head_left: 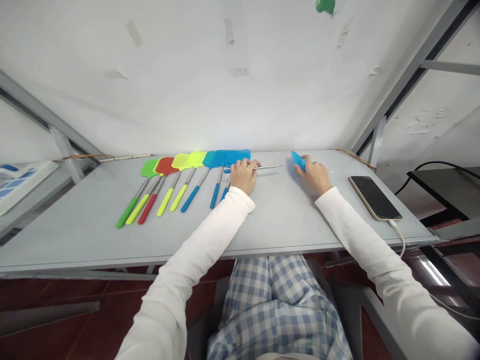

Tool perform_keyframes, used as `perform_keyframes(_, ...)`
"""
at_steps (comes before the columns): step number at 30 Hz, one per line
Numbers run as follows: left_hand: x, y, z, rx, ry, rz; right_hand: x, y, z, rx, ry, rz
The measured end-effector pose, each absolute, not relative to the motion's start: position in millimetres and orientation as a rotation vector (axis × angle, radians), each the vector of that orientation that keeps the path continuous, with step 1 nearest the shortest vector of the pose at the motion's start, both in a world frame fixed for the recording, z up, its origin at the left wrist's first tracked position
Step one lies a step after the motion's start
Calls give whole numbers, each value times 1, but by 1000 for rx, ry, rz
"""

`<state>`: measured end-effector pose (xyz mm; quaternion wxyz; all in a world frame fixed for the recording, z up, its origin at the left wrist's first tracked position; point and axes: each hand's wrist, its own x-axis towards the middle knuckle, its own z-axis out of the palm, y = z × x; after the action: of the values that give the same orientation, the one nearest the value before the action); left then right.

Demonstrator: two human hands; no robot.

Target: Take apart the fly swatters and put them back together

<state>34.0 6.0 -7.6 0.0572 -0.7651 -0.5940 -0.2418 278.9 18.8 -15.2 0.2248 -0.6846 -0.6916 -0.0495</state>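
Silver rod (pixel 269 167) — long axis crosswise — tip toward right hand (pixel 315 176)

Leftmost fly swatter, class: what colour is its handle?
Green; the handle shows best in the head view.

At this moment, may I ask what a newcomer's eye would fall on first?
Probably the bright row of swatters on the left of the table. Next, the left hand holds a metal rod near the middle, the right hand a blue piece farther right. A phone lies near the right end.
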Motion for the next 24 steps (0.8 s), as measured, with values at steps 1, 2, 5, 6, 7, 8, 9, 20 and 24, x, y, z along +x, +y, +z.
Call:
perform_keyframes(1, 35, 6, -8, -2318, -1807, -735, 280, 19, -13, -1875, -1836, -164)
perform_keyframes(2, 35, 6, -8, -2318, -1813, -738, 282, 20, -11, -1848, -1757, -181)
perform_keyframes(5, 37, 6, -7, -2343, -1819, -753, 286, 23, -6, -1668, -1531, -77)
perform_keyframes(6, 37, 6, -7, -2359, -1819, -761, 287, 24, -5, -1581, -1471, 10)
perform_keyframes(7, 38, 5, -6, -2376, -1820, -772, 287, 25, -6, -1492, -1408, 112)
perform_keyframes(8, 38, 4, -5, -2391, -1827, -783, 286, 27, -8, -1410, -1335, 219)
perform_keyframes(9, 38, 3, -4, -2402, -1837, -793, 286, 30, -10, -1342, -1256, 328)
perform_keyframes(20, 43, -4, -6, -2563, -1697, -742, 289, 46, -35, -1006, -1003, 1234)
perform_keyframes(24, 43, -3, -8, -2571, -1705, -723, 278, 37, -28, -907, -891, 1290)
